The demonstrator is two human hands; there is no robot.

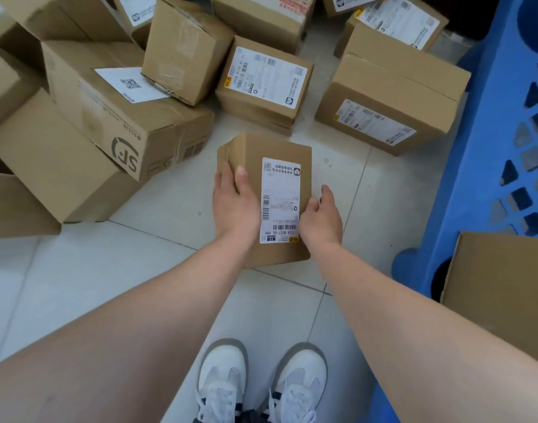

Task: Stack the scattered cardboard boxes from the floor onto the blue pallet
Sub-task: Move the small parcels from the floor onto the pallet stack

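One small box [249, 154], taped shut so its contents are hidden, sits at centre frame, left of the blue pallet [490, 148]. The left grip [234, 206] clasps its left edge, thumb on top; the right grip [321, 221] curls round its right edge. One box [505, 285] rests on the pallet, lower right. About a dozen closed boxes [261, 87] crowd the floor [78, 285] across the upper frame.

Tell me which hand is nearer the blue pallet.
Right. The right hand grips the small box at its right edge, toward the blue pallet; the left hand grips its left edge, farther away.
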